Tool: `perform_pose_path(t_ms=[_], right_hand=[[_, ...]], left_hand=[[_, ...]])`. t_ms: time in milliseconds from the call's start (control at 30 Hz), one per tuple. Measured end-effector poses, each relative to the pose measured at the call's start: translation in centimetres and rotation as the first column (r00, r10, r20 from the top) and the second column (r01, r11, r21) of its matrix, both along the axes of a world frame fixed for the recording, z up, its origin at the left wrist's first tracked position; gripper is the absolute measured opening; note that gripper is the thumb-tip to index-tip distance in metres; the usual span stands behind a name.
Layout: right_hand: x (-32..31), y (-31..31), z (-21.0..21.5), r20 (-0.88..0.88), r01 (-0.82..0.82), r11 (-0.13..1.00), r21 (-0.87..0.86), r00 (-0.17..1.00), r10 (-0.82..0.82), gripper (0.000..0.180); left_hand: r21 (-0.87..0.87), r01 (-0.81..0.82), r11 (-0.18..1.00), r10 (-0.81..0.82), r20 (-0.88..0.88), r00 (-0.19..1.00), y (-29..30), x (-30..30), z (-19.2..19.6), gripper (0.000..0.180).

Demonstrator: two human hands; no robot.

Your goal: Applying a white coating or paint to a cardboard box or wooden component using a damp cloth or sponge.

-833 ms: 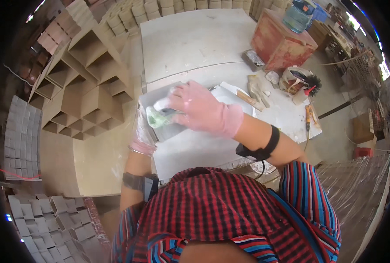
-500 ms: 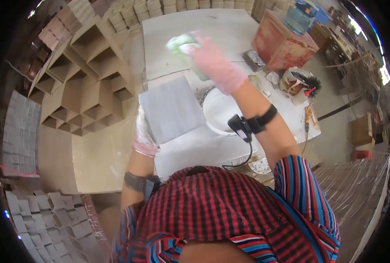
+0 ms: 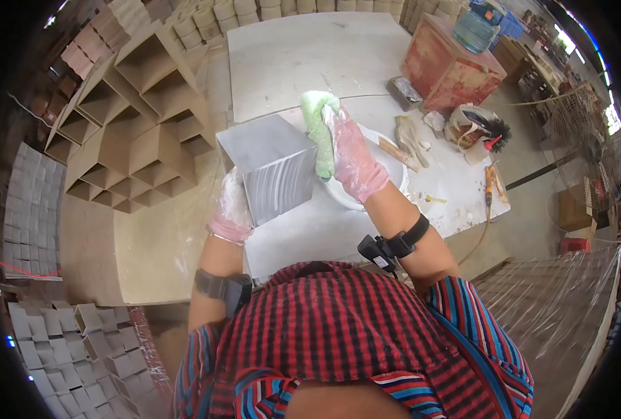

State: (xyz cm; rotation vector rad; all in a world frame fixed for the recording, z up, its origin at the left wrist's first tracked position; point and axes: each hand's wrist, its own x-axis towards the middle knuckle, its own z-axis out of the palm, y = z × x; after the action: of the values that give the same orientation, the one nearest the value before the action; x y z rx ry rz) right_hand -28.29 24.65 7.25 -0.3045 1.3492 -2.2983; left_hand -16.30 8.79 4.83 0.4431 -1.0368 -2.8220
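My left hand (image 3: 231, 209), in a whitish-smeared pink glove, grips a grey square box (image 3: 268, 148) by its left side. The box is tilted so that its top and near side show, and curved white streaks mark the near side. Beside its right edge, my right hand (image 3: 356, 157), also in a pink glove, is closed on a green cloth (image 3: 317, 129) whose upper end looks white. The cloth hangs by the rim of a white bucket (image 3: 396, 183), partly hidden under my right hand. A brush-like wooden tool (image 3: 398, 154) lies across the bucket's right rim.
Open brown boxes (image 3: 139, 133) are stacked on the left of the worktable (image 3: 310, 49). On the right are a crumpled glove-like item (image 3: 411, 142), a metal tin (image 3: 404, 92), a stained red box (image 3: 443, 66), a tub of tools (image 3: 472, 124) and an orange-handled tool (image 3: 490, 185).
My right hand has come back toward me with the cloth, from beyond the box to its right edge. The box has tipped, and its streaked near side now shows.
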Motion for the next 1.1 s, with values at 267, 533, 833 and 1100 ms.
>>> perform_pose_path(t_ms=[267,533,833,1100], right_hand=[[0.4,-0.6,2.0,-0.236,0.165,0.977,0.134,0.963,-0.13,0.03],[3.1,-3.7,6.2,-0.935,0.582,0.809,0.087,-0.233,0.269,0.027],[5.1,-3.8,3.3,-0.929,0.587,0.809,-0.007,-0.303,0.211,0.024],[7.5,-3.0,1.5,-0.881,0.391,0.892,0.226,-0.308,0.358,0.04]], left_hand=[[-0.105,-0.095,0.99,0.082,-0.115,0.99,-0.5,1.1,-0.3,0.04],[0.126,-0.021,0.992,0.039,-0.143,0.989,0.6,0.4,-0.1,0.032],[0.262,0.022,0.965,0.034,-0.206,0.978,1.8,1.9,1.0,0.034],[-0.048,-0.076,0.996,0.065,-0.196,0.978,-1.3,2.1,-1.6,0.028]])
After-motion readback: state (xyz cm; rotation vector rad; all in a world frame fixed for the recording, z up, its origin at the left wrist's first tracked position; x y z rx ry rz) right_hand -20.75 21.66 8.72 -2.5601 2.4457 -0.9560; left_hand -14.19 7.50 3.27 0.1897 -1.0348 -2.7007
